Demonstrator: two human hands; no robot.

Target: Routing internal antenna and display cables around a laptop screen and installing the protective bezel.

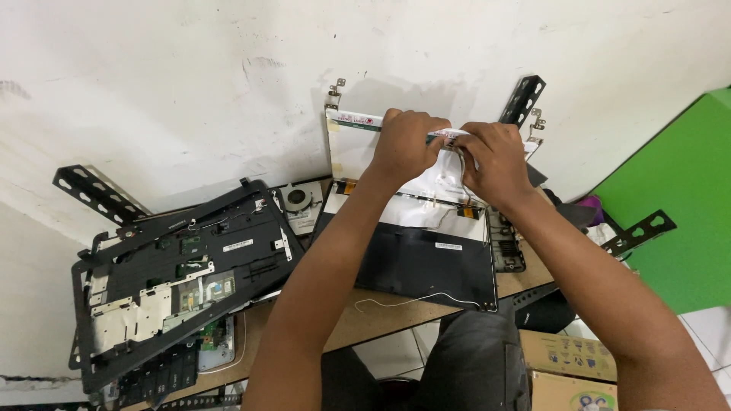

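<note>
A white laptop screen panel (352, 148) with metal hinge brackets leans against the wall, its lower edge on the wooden bench. My left hand (406, 143) grips its top edge near the middle. My right hand (495, 156) is beside it, fingers pinched on a thin strip and white cable (449, 135) at the panel's top. Below the panel lies a black laptop lid cover (426, 262) with a loose white wire (403, 301) along its front edge.
A stripped black laptop base (175, 274) with exposed metal and circuit parts lies at left. A cooling fan (298, 199) sits behind it. Black perforated shelf brackets (95, 194) stand at left and right. Cardboard boxes (567, 358) rest on the floor at right, near a green wall (678, 198).
</note>
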